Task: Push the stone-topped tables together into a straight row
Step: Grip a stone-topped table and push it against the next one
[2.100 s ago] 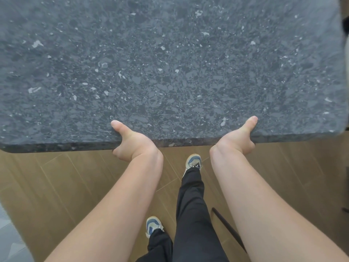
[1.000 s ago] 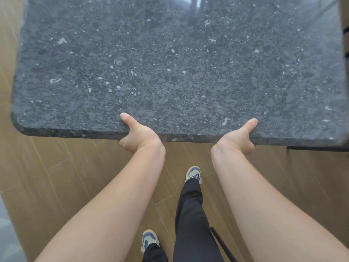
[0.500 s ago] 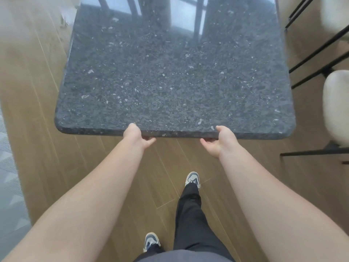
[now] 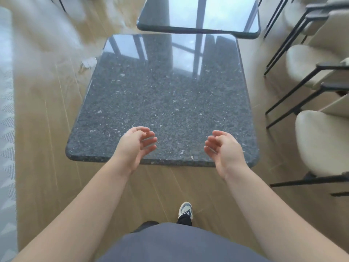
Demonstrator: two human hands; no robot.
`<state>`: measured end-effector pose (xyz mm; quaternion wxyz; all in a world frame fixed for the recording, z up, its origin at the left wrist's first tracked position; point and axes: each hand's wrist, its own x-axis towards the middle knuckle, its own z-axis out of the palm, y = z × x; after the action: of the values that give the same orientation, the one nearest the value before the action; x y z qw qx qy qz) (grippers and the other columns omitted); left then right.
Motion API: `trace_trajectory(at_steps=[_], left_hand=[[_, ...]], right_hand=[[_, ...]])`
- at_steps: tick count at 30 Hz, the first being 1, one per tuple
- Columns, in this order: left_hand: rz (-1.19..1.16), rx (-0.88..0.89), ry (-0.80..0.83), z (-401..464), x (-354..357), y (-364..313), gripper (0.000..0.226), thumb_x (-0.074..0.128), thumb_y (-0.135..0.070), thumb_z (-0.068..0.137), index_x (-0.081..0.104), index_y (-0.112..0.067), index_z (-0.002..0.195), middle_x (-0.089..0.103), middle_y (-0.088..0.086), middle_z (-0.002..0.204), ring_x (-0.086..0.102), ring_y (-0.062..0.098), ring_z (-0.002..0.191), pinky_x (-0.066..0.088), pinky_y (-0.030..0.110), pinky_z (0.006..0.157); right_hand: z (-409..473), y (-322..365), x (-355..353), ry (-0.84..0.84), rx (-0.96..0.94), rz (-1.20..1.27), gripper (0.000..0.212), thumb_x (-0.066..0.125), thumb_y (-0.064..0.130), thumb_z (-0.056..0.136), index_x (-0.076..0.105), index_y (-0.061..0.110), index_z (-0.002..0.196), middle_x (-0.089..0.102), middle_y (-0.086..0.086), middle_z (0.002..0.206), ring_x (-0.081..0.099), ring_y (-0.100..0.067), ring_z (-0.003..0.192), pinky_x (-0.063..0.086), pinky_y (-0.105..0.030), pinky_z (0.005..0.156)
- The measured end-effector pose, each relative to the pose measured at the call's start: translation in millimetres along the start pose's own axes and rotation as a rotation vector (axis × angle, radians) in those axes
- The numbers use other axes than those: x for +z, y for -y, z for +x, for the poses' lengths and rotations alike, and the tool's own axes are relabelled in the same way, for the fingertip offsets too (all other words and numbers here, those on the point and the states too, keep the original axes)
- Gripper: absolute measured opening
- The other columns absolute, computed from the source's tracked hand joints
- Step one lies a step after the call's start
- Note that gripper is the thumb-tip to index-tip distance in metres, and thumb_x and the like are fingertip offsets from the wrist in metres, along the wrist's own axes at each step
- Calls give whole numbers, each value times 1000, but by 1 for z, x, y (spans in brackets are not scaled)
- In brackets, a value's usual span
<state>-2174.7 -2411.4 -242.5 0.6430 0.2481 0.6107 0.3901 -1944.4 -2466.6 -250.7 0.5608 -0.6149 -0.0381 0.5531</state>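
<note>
The near stone-topped table (image 4: pixel 166 103) stands on the wood floor (image 4: pixel 47 148), its far edge just short of the second table (image 4: pixel 198 16), a thin gap between them. Above its near edge, the left hand (image 4: pixel 135 146) and right hand (image 4: pixel 225 148) hang with fingers loosely curled, grasping nothing. Cream chairs (image 4: pixel 321 140) line its right side.

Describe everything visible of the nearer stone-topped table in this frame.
The nearer table has a roughly square top with rounded corners, dark grey stone flecked with pale chips, polished enough to mirror window light across its far half. Its top is bare and level; legs are hidden. Its far edge meets or slightly underlaps the farther table and sits offset to that table's left. Both hands, left hand and right hand, hover open over the near edge, seemingly not gripping. Cream chairs stand to its right.
</note>
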Motion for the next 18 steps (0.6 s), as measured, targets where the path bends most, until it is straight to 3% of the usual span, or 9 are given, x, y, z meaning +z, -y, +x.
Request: trace_trajectory(at_steps=[7, 12, 18], left_hand=[[256, 387, 186, -42, 19, -46, 25, 39, 4, 98, 58, -11, 104, 68, 8, 91, 70, 24, 83, 57, 42, 81], [324, 610, 336, -53, 31, -78, 20, 46, -2, 95, 56, -12, 110, 69, 5, 89, 70, 26, 87, 57, 39, 80], [302, 672, 408, -40, 48, -116, 22, 46, -9, 91, 56, -13, 110, 69, 4, 89, 69, 28, 86, 56, 43, 82]], right_hand=[[-50, 45, 7, 136, -413, -154, 27, 39, -6, 93, 60, 11, 94, 61, -5, 80, 60, -16, 70, 53, -35, 74], [-75, 82, 29, 280, -712, -251, 19, 45, 4, 88, 57, 9, 102, 63, 2, 80, 61, -17, 78, 56, -30, 77], [-74, 117, 53, 241, -800, -281, 21, 44, 1, 90, 55, 10, 105, 63, 1, 82, 61, -16, 79, 53, -34, 80]])
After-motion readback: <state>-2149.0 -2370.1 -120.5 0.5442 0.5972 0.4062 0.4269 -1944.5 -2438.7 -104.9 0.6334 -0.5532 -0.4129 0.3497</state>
